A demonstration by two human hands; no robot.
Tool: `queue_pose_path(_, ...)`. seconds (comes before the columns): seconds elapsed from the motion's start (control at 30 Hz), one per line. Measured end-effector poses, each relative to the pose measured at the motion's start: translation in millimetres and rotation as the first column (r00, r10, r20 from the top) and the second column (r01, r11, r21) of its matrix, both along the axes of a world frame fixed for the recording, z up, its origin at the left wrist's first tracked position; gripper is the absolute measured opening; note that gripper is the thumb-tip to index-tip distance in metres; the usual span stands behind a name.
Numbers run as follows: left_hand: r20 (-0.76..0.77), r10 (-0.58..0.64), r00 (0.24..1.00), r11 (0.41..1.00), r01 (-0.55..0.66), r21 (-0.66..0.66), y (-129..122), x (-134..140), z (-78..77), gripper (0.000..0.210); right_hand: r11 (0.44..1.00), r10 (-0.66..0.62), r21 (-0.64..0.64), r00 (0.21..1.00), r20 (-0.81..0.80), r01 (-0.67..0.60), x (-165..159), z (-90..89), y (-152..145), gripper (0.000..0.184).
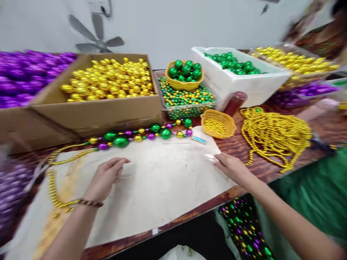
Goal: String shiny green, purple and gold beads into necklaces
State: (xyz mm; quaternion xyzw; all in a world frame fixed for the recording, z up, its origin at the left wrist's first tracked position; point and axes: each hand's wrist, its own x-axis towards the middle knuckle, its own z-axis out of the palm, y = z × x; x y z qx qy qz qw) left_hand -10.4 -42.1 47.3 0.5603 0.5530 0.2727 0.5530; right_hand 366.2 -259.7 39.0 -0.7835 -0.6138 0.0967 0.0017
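Note:
Over the left part of the white cloth (159, 191), my left hand (108, 175) is closed in a pinch, and a thin pale thread (127, 177) curves from its fingers. At the cloth's right side, my right hand (230, 166) grips a small white pointed piece (210, 156); its exact kind is unclear. Along the cloth's far edge lies a bead necklace (166, 134) of green, purple and gold balls, running into gold bead strands at the left. A small blue packet (198, 139) rests beside the necklace's right end. Gold beads (55, 193) also lie by my left wrist.
Behind the cloth stand a cardboard box (103, 112) of gold balls, a clear tub (189, 110) of small beads and a white foam box (252, 88). A yellow basket (231, 127) and gold bead strands (276, 135) lie rightward. Another person sits at right.

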Motion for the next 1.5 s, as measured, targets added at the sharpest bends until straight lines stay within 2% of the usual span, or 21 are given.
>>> queue_pose_path(0.1, 0.087, 0.050, 0.995, 0.994, -0.041, -0.099, 3, -8, -7.9, 0.042, 0.993, 0.089, 0.093, 0.986, -0.139, -0.076, -26, -2.9, 17, 0.027)
queue_pose_path(0.2, 0.080, 0.087, 0.993, 0.990, -0.077, -0.116, 3, -19, -11.9, 0.041, 0.973, 0.207, 0.160, 0.941, -0.268, -0.168, -74, -2.5, 39, 0.026)
queue_pose_path(0.27, 0.074, 0.087, 0.993, 0.990, -0.078, -0.121, 0, -24, -12.0, 0.040, 0.958, 0.275, 0.166, 0.916, -0.293, -0.235, -106, 0.4, 53, 0.025)
queue_pose_path(0.37, 0.075, 0.085, 0.994, 0.989, -0.074, -0.130, -3, -31, -11.5, 0.038, 0.944, 0.328, 0.104, 0.915, -0.233, -0.312, -141, 6.4, 72, 0.022)
queue_pose_path(0.53, 0.097, 0.087, 0.991, 0.987, -0.073, -0.140, -5, -38, -14.9, 0.035, 0.943, 0.332, 0.029, 0.934, -0.132, -0.331, -163, 8.9, 94, 0.019)
queue_pose_path(0.83, 0.099, 0.069, 0.993, 0.988, -0.055, -0.143, -8, -42, -16.5, 0.035, 0.939, 0.342, -0.013, 0.936, -0.082, -0.344, -183, -12.2, 116, 0.024)
queue_pose_path(0.93, 0.012, -0.005, 1.000, 0.997, 0.006, -0.079, -9, -46, -18.7, 0.035, 0.945, 0.323, -0.015, 0.942, -0.096, -0.326, -182, -15.6, 118, 0.027)
queue_pose_path(1.0, -0.157, -0.084, 0.984, 0.994, 0.094, 0.058, -11, -50, -19.0, 0.034, 0.957, 0.288, -0.006, 0.952, -0.105, -0.290, -175, -14.3, 115, 0.029)
queue_pose_path(1.03, -0.278, -0.106, 0.955, 0.974, 0.156, 0.165, -12, -51, -18.0, 0.033, 0.964, 0.264, 0.003, 0.958, -0.111, -0.265, -170, -12.5, 113, 0.029)
queue_pose_path(1.07, -0.410, -0.078, 0.909, 0.934, 0.211, 0.288, -14, -51, -16.1, 0.032, 0.971, 0.238, 0.014, 0.964, -0.117, -0.238, -164, -10.2, 108, 0.028)
queue_pose_path(1.13, -0.614, 0.124, 0.780, 0.807, 0.281, 0.520, -21, -44, -10.2, 0.031, 0.981, 0.194, 0.039, 0.972, -0.132, -0.191, -147, -5.2, 95, 0.027)
queue_pose_path(1.2, -0.680, 0.317, 0.661, 0.698, 0.322, 0.639, -31, -26, -4.9, 0.033, 0.985, 0.166, 0.070, 0.971, -0.175, -0.156, -128, -2.3, 78, 0.025)
queue_pose_path(1.23, -0.696, 0.340, 0.633, 0.680, 0.345, 0.647, -36, -14, -3.7, 0.033, 0.986, 0.155, 0.092, 0.963, -0.219, -0.138, -117, -2.3, 68, 0.025)
queue_pose_path(1.27, -0.714, 0.302, 0.631, 0.684, 0.378, 0.624, -41, 0, -4.1, 0.032, 0.987, 0.136, 0.119, 0.952, -0.275, -0.107, -106, -3.3, 58, 0.025)
queue_pose_path(1.37, -0.738, 0.082, 0.670, 0.729, 0.465, 0.503, -48, 44, -14.6, 0.028, 0.979, 0.008, 0.187, 0.910, -0.414, 0.076, -72, -9.4, 31, 0.032)
queue_pose_path(1.43, -0.733, 0.019, 0.680, 0.756, 0.470, 0.455, -47, 66, -26.0, 0.025, 0.963, -0.109, 0.181, 0.905, -0.410, 0.198, -51, -12.7, 18, 0.034)
queue_pose_path(1.5, -0.705, 0.008, 0.709, 0.788, 0.430, 0.441, -43, 79, -36.2, 0.018, 0.957, -0.193, 0.144, 0.923, -0.332, 0.252, -35, -14.0, 10, 0.030)
